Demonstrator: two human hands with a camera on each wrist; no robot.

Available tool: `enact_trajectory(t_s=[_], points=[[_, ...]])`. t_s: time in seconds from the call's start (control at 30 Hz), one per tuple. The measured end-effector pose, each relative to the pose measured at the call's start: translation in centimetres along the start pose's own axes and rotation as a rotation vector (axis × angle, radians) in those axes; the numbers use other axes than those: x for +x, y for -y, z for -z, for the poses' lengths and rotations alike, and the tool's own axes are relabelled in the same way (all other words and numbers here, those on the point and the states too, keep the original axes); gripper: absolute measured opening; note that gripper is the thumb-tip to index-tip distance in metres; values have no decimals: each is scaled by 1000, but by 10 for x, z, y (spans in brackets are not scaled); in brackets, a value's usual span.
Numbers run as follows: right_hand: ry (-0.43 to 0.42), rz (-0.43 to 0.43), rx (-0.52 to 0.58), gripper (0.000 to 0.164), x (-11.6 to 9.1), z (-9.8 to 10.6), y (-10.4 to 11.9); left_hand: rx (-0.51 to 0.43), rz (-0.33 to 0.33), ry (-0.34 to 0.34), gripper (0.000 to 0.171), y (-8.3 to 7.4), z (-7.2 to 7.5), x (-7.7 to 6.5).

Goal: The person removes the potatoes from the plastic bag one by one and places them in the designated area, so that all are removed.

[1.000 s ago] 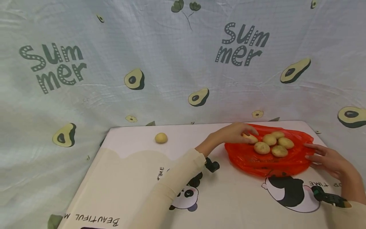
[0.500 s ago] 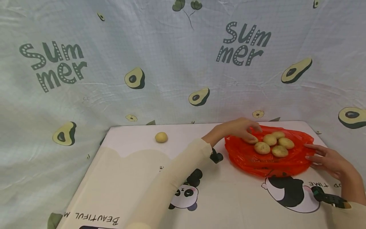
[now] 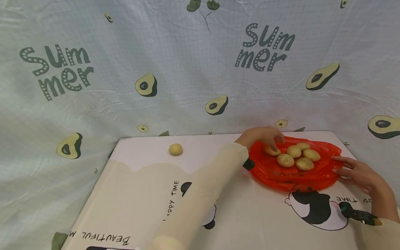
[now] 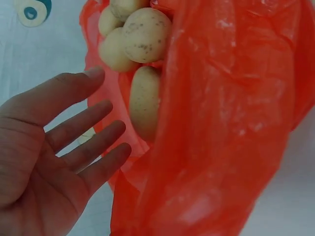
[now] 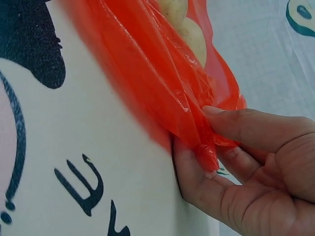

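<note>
Several small yellow potatoes [image 3: 285, 160] lie on a spread red plastic bag [image 3: 275, 177] at the table's back right. My left hand [image 3: 265, 134] is over the bag's left side, beside the leftmost potato [image 3: 271, 150]. In the left wrist view, the left hand's [image 4: 59, 142] fingers are stretched out and spread, apart from the nearest potato [image 4: 145, 103]. My right hand [image 3: 362, 175] holds the bag's right edge; the right wrist view shows its thumb and fingers pinching the gathered red plastic [image 5: 197, 128].
A single potato [image 3: 175, 149] sits on the table's back left. The table cover [image 3: 131, 194] is pale, with printed pandas and words. Behind it hangs a white curtain [image 3: 184, 62] with avocado prints. A dark-edged object [image 3: 103, 248] shows at the bottom edge.
My left hand and forearm have shifted right and slightly back over the bag's left side. The right hand keeps its place on the bag.
</note>
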State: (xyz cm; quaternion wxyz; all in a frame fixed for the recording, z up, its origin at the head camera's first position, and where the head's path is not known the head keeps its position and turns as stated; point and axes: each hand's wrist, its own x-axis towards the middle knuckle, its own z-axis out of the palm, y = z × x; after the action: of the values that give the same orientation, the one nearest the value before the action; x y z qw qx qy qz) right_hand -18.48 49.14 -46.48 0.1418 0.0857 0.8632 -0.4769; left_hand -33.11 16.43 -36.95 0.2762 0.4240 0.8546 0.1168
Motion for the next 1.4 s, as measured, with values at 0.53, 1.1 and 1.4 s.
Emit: enact_trajectory(t_s=[0.53, 1.1, 1.4], points=[[31, 6, -6, 79, -2, 3, 2, -151, 264, 8, 40, 2, -10, 12], [36, 0, 20, 75, 0, 5, 1, -99, 217, -73, 24, 6, -19, 18], [39, -4, 26, 77, 1, 6, 1, -7, 82, -37, 26, 4, -5, 11]])
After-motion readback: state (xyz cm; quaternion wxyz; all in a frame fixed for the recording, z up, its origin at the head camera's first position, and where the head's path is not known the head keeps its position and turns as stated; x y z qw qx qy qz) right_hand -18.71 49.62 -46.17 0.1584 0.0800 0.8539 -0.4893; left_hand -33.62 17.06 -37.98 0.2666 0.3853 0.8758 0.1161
